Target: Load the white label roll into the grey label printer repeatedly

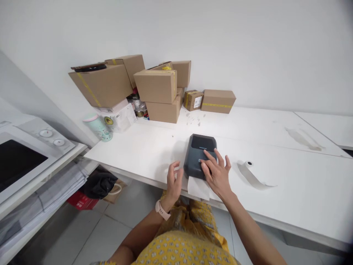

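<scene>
A dark grey label printer (195,162) lies on the white table near its front edge. White paper (199,187) sticks out of the printer's near end and reaches the table edge. My right hand (217,171) rests on top of the printer, fingers spread, with a fingertip at the small light button. Just left of the printer is my left hand (174,180), its fingers loosely curved and apart, holding nothing. Right of the printer, a small paper roll (249,164) sits with a strip of its paper unrolled across the table.
Cardboard boxes (156,86) are stacked at the back left, and a smaller taped box (218,101) stands by the wall. A mint-green tumbler (97,127) is near the left table edge. Further left, a white microwave (30,147) sits on a shelf.
</scene>
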`<state>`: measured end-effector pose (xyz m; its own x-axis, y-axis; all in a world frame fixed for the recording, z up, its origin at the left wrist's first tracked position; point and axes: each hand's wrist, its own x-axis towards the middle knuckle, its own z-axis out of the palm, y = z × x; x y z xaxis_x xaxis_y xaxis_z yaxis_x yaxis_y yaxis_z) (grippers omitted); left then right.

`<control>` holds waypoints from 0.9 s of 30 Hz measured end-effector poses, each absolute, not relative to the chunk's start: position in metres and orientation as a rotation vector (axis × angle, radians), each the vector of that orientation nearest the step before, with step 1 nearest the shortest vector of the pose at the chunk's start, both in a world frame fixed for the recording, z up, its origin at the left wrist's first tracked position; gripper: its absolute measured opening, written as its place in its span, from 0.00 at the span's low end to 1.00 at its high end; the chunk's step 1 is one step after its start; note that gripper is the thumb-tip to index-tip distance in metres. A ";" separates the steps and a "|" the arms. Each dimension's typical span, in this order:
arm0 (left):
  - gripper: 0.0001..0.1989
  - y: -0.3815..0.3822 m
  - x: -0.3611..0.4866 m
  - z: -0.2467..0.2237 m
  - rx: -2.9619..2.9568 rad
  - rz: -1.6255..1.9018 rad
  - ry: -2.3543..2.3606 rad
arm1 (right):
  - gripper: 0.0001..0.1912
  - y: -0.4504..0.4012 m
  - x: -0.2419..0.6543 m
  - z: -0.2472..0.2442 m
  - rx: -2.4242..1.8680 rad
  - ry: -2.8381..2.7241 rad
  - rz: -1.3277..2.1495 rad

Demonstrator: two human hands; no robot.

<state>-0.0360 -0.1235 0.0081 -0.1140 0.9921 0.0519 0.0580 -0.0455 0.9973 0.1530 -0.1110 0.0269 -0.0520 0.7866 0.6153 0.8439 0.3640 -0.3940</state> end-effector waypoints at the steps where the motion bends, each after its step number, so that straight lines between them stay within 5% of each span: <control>1: 0.23 -0.116 -0.035 0.014 1.250 1.289 1.275 | 0.16 -0.114 0.156 0.024 -1.421 -1.784 -0.002; 14: 0.33 -0.100 -0.012 0.012 1.218 1.160 1.179 | 0.35 -0.144 0.154 -0.032 -1.462 -1.080 0.704; 22: 0.31 -0.090 -0.016 0.028 1.310 1.202 1.113 | 0.38 -0.142 0.153 -0.014 -1.399 -1.064 0.720; 27: 0.29 -0.051 -0.015 0.059 1.319 1.373 0.964 | 0.37 -0.100 0.169 0.035 -1.353 -1.328 0.406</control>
<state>-0.0146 -0.0506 0.0594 0.0521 0.9724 0.2275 -0.1156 -0.2205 0.9685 0.1689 -0.0998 0.0346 0.3024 0.8455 0.4401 0.4547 0.2778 -0.8462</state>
